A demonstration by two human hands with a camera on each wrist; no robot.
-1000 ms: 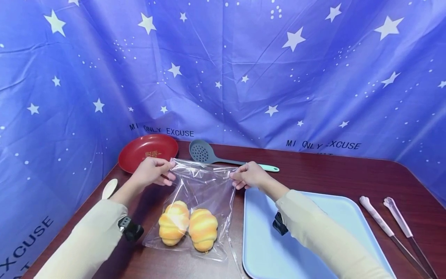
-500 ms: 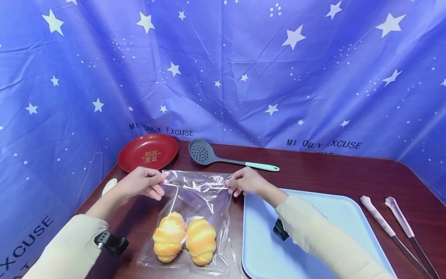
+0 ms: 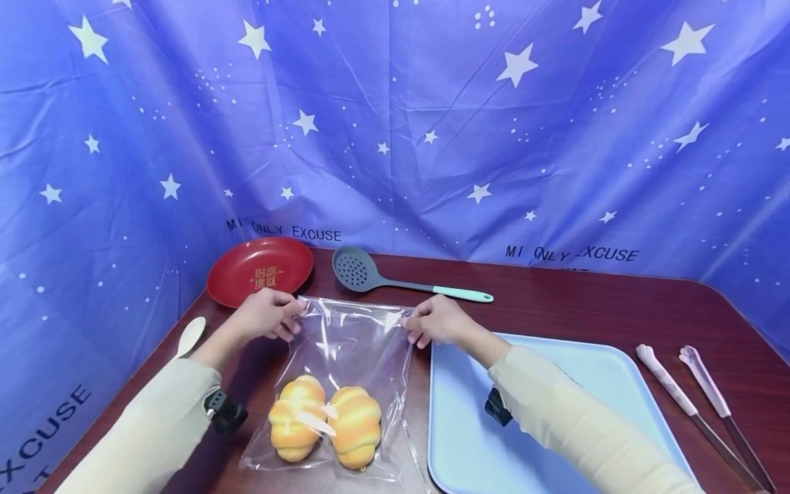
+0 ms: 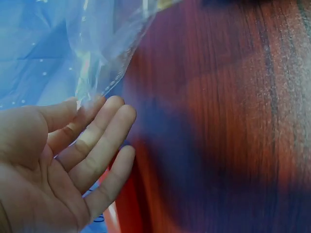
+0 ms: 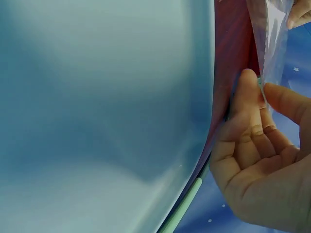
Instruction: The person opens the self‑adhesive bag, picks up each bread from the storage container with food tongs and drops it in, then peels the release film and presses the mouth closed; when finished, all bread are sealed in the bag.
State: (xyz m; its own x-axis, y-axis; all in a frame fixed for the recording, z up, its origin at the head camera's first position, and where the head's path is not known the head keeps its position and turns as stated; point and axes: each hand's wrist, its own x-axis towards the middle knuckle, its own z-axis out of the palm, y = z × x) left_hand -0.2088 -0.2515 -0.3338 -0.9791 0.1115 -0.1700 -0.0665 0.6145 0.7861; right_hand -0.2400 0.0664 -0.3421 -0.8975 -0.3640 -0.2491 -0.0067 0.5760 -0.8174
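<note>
A clear plastic bag [image 3: 358, 350] lies toward the front of the table, with two golden bread rolls side by side in its lower part: the left roll [image 3: 297, 425] and the right roll [image 3: 356, 432]. My left hand [image 3: 269, 314] pinches the bag's top left corner between thumb and index finger; its other fingers stretch loosely in the left wrist view. At the top right corner, my right hand [image 3: 439, 320] pinches the film in the same manner. Between the two hands the bag's upper edge is stretched nearly straight.
Beyond the left hand stands a red plate [image 3: 259, 267] with gold characters. A grey slotted skimmer [image 3: 358, 269] with a mint handle lies at the back. The light blue tray [image 3: 457, 425] sits under my right forearm. Tongs [image 3: 697, 405] lie far right, a pale spoon [image 3: 191, 335] far left.
Both hands have come lower and nearer with the bag's top, and the rolls have slid slightly toward me. The folded-looking top band now lies smoother, and my left hand has shifted back rightward.
</note>
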